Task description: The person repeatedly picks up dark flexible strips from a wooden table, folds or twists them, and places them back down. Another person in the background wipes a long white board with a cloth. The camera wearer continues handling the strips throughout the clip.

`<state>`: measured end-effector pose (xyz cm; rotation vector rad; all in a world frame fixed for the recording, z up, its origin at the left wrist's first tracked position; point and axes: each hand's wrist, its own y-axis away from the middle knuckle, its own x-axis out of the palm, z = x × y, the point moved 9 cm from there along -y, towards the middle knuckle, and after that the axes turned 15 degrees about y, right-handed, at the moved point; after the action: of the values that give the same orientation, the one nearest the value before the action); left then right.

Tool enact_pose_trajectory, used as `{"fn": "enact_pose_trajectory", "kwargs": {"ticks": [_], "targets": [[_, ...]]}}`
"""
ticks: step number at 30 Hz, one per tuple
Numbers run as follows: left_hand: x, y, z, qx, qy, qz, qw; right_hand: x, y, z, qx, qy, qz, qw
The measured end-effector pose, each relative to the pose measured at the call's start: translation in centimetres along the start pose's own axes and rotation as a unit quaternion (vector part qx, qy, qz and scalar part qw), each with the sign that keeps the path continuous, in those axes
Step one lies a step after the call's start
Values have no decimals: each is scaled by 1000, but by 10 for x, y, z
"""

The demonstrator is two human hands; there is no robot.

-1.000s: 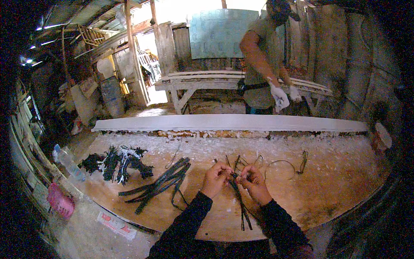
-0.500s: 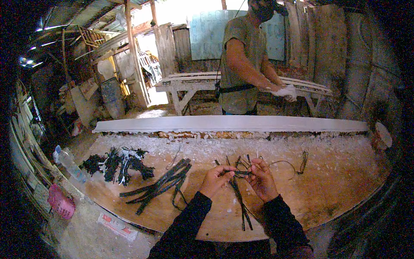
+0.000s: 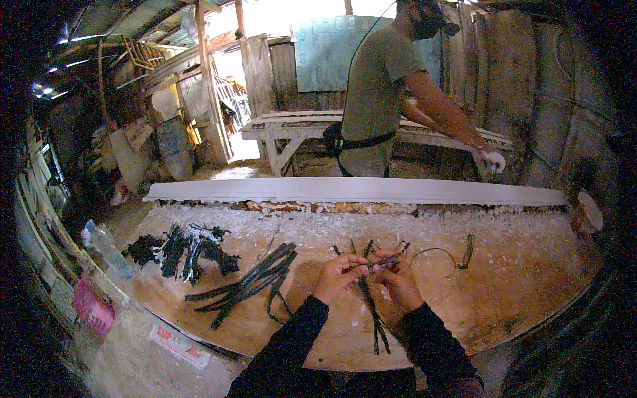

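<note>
My left hand and my right hand meet over the table, fingertips nearly touching. Between them they pinch a thin dark strip, one end of which sticks up past my right fingers. More narrow dark strips lie crossed on the wood beneath. To the left is a loose pile of wider black strips. Beyond that pile sit frayed black bundles, some smeared with white. A thin curved wire or cord and a small dark looped bundle lie to the right.
A long white plaster-like moulding runs along the far side of the wooden table. A clear plastic bottle and a pink basket are at the left. Behind, a co-worker stands by a bench.
Both my hands have drawn closer together, and the strip has tilted upward at my right fingers. The co-worker has turned and reached farther right over the back bench.
</note>
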<state>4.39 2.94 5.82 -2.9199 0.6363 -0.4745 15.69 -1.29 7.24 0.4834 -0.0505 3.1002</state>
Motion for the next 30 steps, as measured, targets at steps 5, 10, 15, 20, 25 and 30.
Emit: {"fn": "enact_pose_trajectory", "kwargs": {"ticks": [5, 10, 15, 20, 25, 30], "targets": [[6, 2, -2, -9, 5, 23, 1000, -9, -9, 2, -30, 89, -6, 996], [9, 4, -7, 11, -51, 29, 998, -12, -8, 0, -20, 123, -19, 992], [4, 5, 2, -16, -107, 19, 994, -9, -7, 5, -38, 102, -23, 994], [2, 1, 11, -31, -39, 22, 999, -12, -7, 7, -46, 102, -24, 993], [5, 2, 10, -38, -34, 52, 997, -10, -7, 6, -46, 97, -12, 994], [2, 4, 17, -93, -17, 30, 995, -13, -8, 8, -39, 75, -20, 996]]}}
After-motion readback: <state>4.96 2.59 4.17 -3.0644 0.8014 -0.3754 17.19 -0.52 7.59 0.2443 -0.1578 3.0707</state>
